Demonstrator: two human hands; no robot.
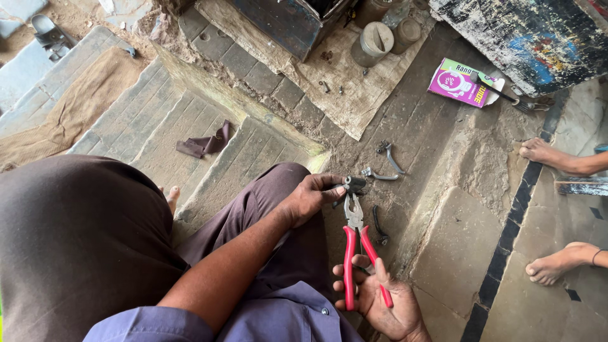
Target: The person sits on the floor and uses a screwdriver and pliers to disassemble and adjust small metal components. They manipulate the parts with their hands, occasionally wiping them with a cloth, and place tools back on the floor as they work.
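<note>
Left hand (313,196) pinching, right hand (380,297) gripping

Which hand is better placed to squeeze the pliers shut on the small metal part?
The right hand, probably: it already holds both red handles of the pliers, whose jaws sit at the small dark metal part. The left hand is pinching that part steady.

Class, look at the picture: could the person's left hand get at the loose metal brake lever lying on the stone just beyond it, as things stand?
Probably not freely: the left hand already grips a small dark part in the pliers, though the brake lever lies near, unobstructed.
</note>
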